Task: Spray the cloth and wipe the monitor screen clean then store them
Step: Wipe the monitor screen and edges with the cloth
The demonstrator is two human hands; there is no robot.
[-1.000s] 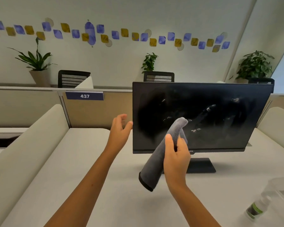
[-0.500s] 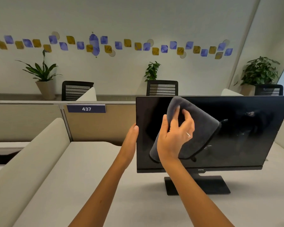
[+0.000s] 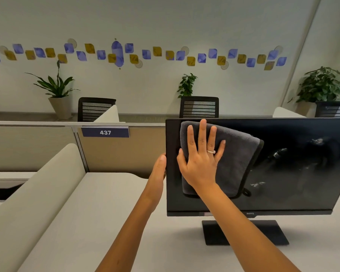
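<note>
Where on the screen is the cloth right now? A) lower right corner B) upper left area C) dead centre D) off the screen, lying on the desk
B: the right hand presses the grey microfibre cloth flat against the upper left of the monitor screen, while the left hand grips the monitor's left edge; smudges show further right.

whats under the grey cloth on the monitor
The black monitor screen. The right hand presses the grey microfibre cloth flat on its upper left; any smudges beneath are hidden.

Monitor (image 3: 283, 173) cut off at right edge. Left hand (image 3: 160, 167) fingers hidden behind its bezel. Cloth (image 3: 238, 160) partly covered by right hand (image 3: 201, 163).
</note>
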